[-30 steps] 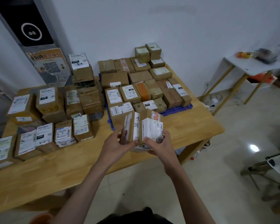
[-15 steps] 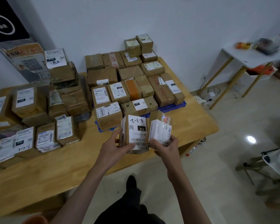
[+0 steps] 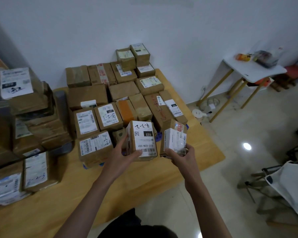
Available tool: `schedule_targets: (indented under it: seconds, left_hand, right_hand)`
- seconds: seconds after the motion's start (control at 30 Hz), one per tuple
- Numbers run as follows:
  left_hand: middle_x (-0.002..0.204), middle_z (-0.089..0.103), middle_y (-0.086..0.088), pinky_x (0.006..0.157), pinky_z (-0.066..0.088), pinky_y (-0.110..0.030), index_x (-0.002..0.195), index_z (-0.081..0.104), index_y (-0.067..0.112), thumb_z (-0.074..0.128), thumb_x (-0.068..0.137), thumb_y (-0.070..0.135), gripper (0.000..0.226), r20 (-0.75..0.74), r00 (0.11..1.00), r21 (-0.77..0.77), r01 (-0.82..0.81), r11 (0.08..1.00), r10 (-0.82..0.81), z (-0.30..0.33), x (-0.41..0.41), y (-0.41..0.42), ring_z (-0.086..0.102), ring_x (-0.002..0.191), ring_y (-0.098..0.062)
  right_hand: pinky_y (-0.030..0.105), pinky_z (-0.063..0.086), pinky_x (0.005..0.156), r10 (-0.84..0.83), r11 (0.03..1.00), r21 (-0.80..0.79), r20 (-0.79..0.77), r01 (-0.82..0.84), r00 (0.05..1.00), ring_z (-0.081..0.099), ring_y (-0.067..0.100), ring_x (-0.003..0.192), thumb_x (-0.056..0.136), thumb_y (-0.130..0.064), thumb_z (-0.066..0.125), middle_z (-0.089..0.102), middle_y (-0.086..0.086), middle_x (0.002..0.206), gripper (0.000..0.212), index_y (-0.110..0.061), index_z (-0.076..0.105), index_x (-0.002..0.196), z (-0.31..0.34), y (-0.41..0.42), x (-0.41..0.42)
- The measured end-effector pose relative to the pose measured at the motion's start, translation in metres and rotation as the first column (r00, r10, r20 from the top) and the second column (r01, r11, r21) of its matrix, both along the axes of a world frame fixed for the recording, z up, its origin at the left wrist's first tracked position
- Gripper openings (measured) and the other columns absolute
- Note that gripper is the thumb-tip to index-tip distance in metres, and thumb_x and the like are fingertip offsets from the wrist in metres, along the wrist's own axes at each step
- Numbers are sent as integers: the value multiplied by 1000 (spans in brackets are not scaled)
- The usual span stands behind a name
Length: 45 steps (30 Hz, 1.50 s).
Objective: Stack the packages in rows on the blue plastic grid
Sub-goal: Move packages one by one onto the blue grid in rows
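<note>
Two packages are held above the desk's front edge: left hand (image 3: 127,152) grips the labelled box (image 3: 143,139), right hand (image 3: 182,156) the smaller parcel (image 3: 175,140). Set each squarely into the blue grid's (image 3: 159,135) front-row gap.

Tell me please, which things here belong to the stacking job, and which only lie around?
Job: brown cardboard package labelled 032 in left hand; smaller taped package in right hand; blue plastic grid; rows of brown packages.
Lying about: white side table; folding chair.
</note>
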<state>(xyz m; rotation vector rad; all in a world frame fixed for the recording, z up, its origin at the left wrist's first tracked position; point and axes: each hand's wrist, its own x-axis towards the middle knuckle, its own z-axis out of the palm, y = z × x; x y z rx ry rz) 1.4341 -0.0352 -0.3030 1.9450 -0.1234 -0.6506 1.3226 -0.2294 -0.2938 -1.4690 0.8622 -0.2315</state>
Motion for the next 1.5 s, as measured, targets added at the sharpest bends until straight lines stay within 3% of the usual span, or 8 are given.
schedule_targets:
  seconds: [0.37,0.47,0.63,0.8,0.93,1.13,1.3,1.5]
  left_hand:
    - [144,46,9,97,49,-40,148,23,50,72,75,58,88,-29,996,63,-80,995,82,-7,63,-36,55,117,-17]
    - [147,43,9,101,46,-44,148,22,50,71,75,60,89,-41,990,86,-132,988,136,-6,75,-48,53,123,-21]
    - [144,46,12,100,45,-42,148,24,48,72,76,57,87,-56,978,102,-196,975,202,-6,93,-68,54,120,-16]
    - [127,58,17,80,49,-21,146,26,51,70,65,65,93,-82,959,80,-266,961,273,-4,106,-77,57,100,3]
    - [107,57,27,66,51,-15,143,26,56,69,61,69,93,-56,943,125,-319,940,327,-5,113,-73,55,89,13]
    - [104,58,27,81,58,-39,142,27,57,70,63,67,91,-60,922,161,-369,915,382,-16,118,-57,62,96,1]
    - [104,58,31,73,51,-19,141,25,61,70,64,68,89,-65,921,180,-367,913,383,-21,121,-54,58,87,18]
    - [105,56,32,82,54,-28,140,25,61,69,66,66,87,-81,936,173,-326,929,343,-25,128,-60,55,86,17]
  right_hand:
    - [25,51,74,34,999,-6,-79,-34,996,61,11,106,73,-28,85,57,-3,123,88,-17,31,141,-25,-56,74]
    - [26,52,74,60,998,-11,-101,-61,993,60,13,107,73,-27,85,56,-1,124,85,-15,33,139,-30,-83,102]
    - [20,54,68,156,979,-110,-123,-169,980,62,6,96,72,-23,85,57,-5,115,75,-15,40,132,-41,-123,157]
    - [48,54,90,233,897,-302,-297,-323,926,53,27,115,65,-39,85,50,8,127,91,-7,39,137,-55,-145,230]
    - [52,38,103,303,816,-352,-416,-459,857,33,35,128,66,-45,80,38,12,136,97,-4,31,140,-71,-145,285]
    - [48,31,105,327,763,-381,-471,-523,820,28,40,131,70,-43,81,32,19,141,102,1,23,142,-89,-138,332]
    - [50,30,106,318,763,-368,-502,-532,804,25,41,133,71,-43,82,29,22,144,105,2,21,144,-99,-137,340]
    - [51,29,110,308,783,-336,-523,-524,795,25,40,137,76,-48,77,28,19,149,107,-3,16,151,-103,-142,333]
